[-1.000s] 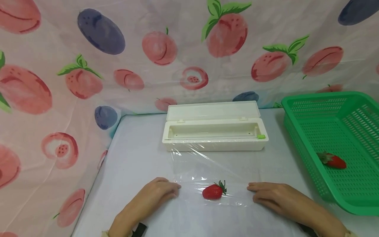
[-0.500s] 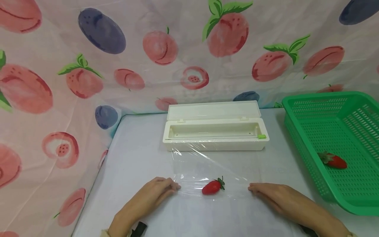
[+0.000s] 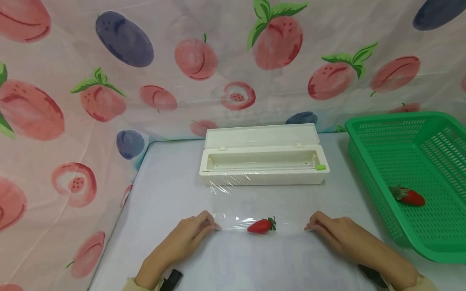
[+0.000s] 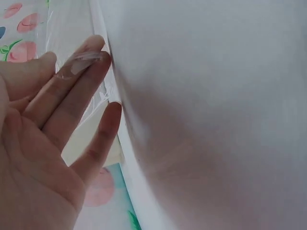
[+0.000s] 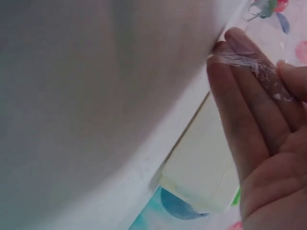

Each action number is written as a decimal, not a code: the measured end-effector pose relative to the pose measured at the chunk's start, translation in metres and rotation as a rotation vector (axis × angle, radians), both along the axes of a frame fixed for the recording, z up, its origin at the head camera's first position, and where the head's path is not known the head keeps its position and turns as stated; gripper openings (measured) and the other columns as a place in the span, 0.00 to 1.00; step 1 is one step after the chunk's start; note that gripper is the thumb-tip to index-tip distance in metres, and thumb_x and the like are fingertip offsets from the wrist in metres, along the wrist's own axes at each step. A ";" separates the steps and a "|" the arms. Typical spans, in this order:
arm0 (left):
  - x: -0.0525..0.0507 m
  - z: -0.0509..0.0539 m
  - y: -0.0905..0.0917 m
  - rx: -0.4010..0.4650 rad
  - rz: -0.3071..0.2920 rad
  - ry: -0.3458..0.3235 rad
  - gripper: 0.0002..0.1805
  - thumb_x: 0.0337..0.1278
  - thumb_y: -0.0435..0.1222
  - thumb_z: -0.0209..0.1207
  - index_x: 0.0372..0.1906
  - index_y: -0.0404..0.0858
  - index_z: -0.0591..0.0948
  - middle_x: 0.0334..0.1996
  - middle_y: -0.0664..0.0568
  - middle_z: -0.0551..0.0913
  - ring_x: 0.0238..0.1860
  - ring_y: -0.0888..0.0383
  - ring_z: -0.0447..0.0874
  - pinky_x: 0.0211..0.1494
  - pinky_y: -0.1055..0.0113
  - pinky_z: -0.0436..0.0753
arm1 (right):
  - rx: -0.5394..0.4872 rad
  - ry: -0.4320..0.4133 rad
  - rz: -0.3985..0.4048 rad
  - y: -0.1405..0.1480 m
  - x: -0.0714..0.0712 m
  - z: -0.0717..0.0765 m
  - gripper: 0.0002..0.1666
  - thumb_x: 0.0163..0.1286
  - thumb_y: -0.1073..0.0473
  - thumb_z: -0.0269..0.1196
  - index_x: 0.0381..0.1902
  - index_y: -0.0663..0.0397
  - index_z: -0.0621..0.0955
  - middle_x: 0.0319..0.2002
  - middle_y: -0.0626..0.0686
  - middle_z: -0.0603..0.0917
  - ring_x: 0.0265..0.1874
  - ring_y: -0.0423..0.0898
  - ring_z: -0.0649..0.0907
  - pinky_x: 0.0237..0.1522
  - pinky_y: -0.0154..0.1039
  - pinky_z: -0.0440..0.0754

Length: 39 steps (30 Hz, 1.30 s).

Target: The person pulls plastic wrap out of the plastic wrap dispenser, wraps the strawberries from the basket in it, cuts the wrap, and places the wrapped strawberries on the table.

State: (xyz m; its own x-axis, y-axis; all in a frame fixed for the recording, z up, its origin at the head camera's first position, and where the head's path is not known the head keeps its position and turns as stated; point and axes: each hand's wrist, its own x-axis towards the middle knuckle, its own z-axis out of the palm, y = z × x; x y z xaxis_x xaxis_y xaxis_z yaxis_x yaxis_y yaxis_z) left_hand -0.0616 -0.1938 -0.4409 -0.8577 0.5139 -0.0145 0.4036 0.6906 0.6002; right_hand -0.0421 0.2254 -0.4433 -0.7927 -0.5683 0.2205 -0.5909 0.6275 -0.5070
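A strip of clear cling film (image 3: pixel 233 208) stretches from the white dispenser box (image 3: pixel 267 178) toward the person. Near the film's front edge lies a red strawberry (image 3: pixel 259 226), its green leaves pointing right. My left hand (image 3: pixel 191 234) pinches the film's near left corner between thumb and fingers; in the left wrist view the film crosses the fingertips (image 4: pixel 96 43). At the near right corner my right hand (image 3: pixel 336 232) pinches the film, which lies creased over the fingers (image 5: pixel 247 103) in the right wrist view. The strawberry sits between the hands, touched by neither.
At the right stands a green basket (image 3: pixel 395 218) with another strawberry (image 3: pixel 411 197) in it. The dispenser's lid (image 3: pixel 262 136) is raised, and a small green slider (image 3: pixel 320 167) sits at its right end. A fruit-printed cloth (image 3: pixel 160 52) hangs behind the white table (image 3: pixel 164 182).
The film's near edge and the strawberry have shifted away from the person, toward the box. The strawberry has turned a little. Fingers of both hands have bent more at the film's corners.
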 end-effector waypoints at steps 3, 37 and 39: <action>-0.001 0.000 0.001 0.020 0.042 -0.025 0.02 0.74 0.42 0.53 0.41 0.51 0.75 0.40 0.67 0.86 0.43 0.69 0.81 0.46 0.66 0.81 | -0.054 -0.025 -0.006 0.001 -0.005 0.000 0.10 0.72 0.65 0.60 0.42 0.41 0.76 0.32 0.32 0.83 0.26 0.25 0.75 0.29 0.24 0.75; -0.029 0.008 0.031 0.083 0.402 -0.201 0.05 0.70 0.35 0.54 0.35 0.41 0.77 0.22 0.61 0.87 0.28 0.66 0.85 0.37 0.65 0.75 | -0.043 -0.242 -0.275 -0.019 -0.037 0.007 0.04 0.76 0.63 0.55 0.38 0.54 0.75 0.23 0.37 0.84 0.21 0.30 0.82 0.27 0.30 0.79; -0.031 0.007 0.033 0.085 0.413 -0.213 0.05 0.69 0.35 0.53 0.35 0.40 0.78 0.21 0.61 0.86 0.26 0.66 0.85 0.40 0.63 0.77 | -0.033 -0.248 -0.293 -0.020 -0.039 0.008 0.05 0.76 0.63 0.56 0.37 0.54 0.76 0.22 0.37 0.83 0.21 0.30 0.82 0.26 0.31 0.78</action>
